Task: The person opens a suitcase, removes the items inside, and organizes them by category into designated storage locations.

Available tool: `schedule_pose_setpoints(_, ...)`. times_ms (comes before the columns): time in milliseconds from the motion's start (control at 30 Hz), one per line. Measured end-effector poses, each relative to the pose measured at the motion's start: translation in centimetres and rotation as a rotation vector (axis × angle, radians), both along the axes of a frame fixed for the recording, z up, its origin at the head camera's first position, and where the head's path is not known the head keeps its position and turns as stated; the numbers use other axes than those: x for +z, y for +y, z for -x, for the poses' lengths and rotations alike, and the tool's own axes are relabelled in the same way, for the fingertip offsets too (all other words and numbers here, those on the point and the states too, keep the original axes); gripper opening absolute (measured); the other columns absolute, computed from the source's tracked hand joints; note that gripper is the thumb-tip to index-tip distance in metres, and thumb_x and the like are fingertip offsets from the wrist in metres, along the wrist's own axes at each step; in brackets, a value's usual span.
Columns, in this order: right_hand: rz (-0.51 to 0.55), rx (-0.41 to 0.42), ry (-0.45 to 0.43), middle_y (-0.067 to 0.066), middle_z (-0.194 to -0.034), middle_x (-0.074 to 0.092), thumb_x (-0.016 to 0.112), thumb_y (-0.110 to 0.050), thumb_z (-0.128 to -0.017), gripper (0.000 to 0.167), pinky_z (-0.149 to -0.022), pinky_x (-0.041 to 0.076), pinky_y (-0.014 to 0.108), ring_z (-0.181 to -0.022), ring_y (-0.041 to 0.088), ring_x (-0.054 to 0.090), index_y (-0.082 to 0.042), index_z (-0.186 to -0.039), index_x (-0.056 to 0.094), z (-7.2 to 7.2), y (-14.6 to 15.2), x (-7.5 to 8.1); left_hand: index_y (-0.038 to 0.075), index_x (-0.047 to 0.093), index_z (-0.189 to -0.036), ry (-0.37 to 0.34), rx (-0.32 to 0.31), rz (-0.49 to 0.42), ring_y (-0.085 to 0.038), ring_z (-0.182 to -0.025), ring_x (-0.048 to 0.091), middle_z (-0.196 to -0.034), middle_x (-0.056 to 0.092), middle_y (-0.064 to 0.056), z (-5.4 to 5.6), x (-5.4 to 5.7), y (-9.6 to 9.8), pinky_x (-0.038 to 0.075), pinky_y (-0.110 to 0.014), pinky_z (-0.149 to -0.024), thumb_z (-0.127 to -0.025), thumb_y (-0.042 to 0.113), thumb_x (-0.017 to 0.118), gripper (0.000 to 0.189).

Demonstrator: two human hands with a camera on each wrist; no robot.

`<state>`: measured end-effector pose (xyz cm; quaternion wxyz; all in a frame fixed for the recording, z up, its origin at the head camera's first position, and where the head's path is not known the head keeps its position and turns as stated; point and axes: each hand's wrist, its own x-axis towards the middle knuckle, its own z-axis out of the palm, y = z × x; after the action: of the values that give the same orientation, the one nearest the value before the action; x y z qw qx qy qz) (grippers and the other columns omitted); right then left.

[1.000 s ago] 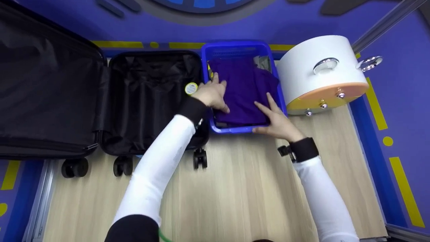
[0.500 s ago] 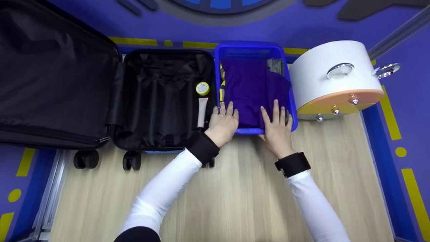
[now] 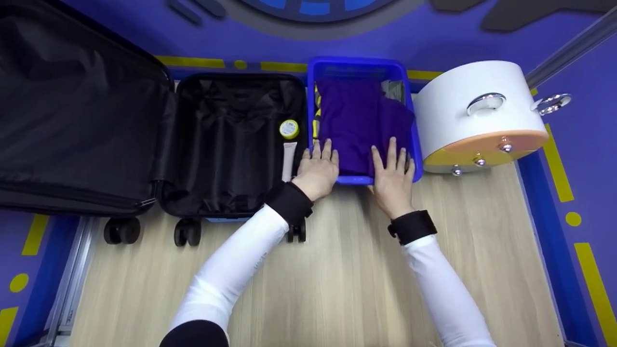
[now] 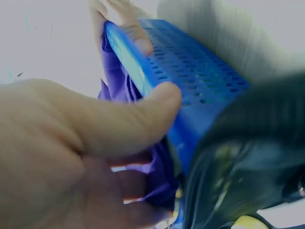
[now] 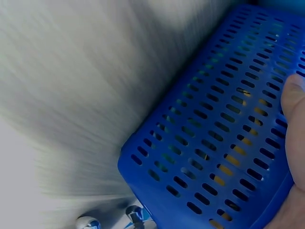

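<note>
The near rim of the blue basket [image 3: 356, 180] is gripped by the left hand [image 3: 318, 174] at its left corner, thumb outside, fingers inside. Farther right, the same rim is held by the right hand [image 3: 394, 185], its fingers spread over the purple cloth [image 3: 349, 120], its thumb pressed to the outer wall. The basket is flanked by an open black suitcase [image 3: 226, 154], where a tube [image 3: 289, 161] and a yellow-edged jar [image 3: 289, 129] are seen, and by a white box [image 3: 462, 108] on the right.
</note>
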<state>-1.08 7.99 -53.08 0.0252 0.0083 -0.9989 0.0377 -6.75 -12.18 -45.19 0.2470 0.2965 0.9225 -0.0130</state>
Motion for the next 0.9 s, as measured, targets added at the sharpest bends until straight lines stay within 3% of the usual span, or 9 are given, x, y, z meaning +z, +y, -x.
schedule_pose_setpoints(267,-0.018,-0.040,0.016,0.031,-0.169,0.010,0.089,-0.032,-0.083,0.101,-0.115,0.024,0.074,-0.146,0.061,0.027,-0.012,-0.164,0.031,0.4,-0.6,-0.2,0.001,0.029,-0.162,-0.103,0.029,-0.077,-0.046,-0.157,0.013,-0.172,0.005,-0.022,-0.4,1.3,-1.2,0.028,-0.060,-0.121,-0.101,0.038,0.067,0.081)
schedule_pose_setpoints(500,0.056,-0.066,0.042,0.027,-0.170,0.011,0.087,-0.034,-0.085,0.097,-0.118,0.018,0.072,-0.148,0.058,0.025,-0.014,-0.163,0.034,-0.2,-0.6,-0.6,0.002,0.036,-0.160,-0.102,0.026,-0.137,-0.042,-0.155,0.023,-0.173,0.010,-0.018,-1.4,1.7,-2.2,0.033,-0.057,-0.119,-0.099,0.043,0.068,0.080)
schedule_pose_setpoints(767,0.281,-0.098,0.187,0.024,-0.170,0.018,0.082,-0.028,-0.087,0.084,-0.124,0.007,0.064,-0.153,0.049,0.022,-0.005,-0.157,0.042,-2.8,-0.8,-1.2,0.007,0.040,-0.159,-0.105,0.030,-0.236,-0.032,-0.151,0.037,-0.172,0.020,-0.011,-3.0,3.1,-5.2,0.037,-0.054,-0.117,-0.100,0.048,0.066,0.076)
schedule_pose_setpoints(900,0.374,-0.062,0.207,0.024,-0.169,0.022,0.080,-0.026,-0.089,0.081,-0.124,0.005,0.065,-0.154,0.047,0.021,-0.002,-0.156,0.042,-4.7,-0.7,-1.1,0.007,0.041,-0.159,-0.096,0.075,-0.289,-0.034,-0.148,0.042,-0.170,0.028,-0.011,-3.9,3.8,-7.7,0.037,-0.052,-0.118,-0.101,0.045,0.065,0.073)
